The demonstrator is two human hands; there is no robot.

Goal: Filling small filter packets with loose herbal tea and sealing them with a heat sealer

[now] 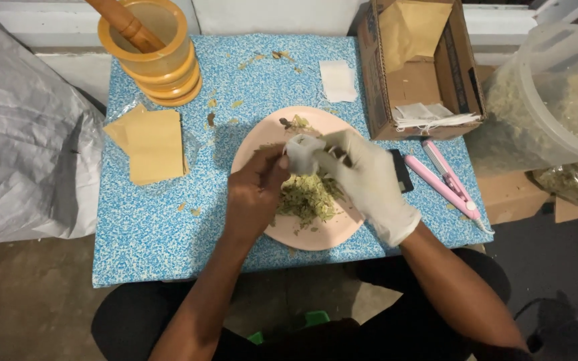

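Over the pink plate (316,235) near the bench's front edge, the bare left hand (254,194) and gloved right hand (369,182) are both pinching a small white sachet (302,152) between closed fingers, directly above the dried herbs (308,197).

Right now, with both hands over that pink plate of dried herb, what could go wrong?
1. The pink plate sits near the table's front edge, so a nudge might tip it off.
2. The left hand and gloved right hand work a small white pouch above the herb pile; flakes could scatter, as some already lie on the blue tabletop.
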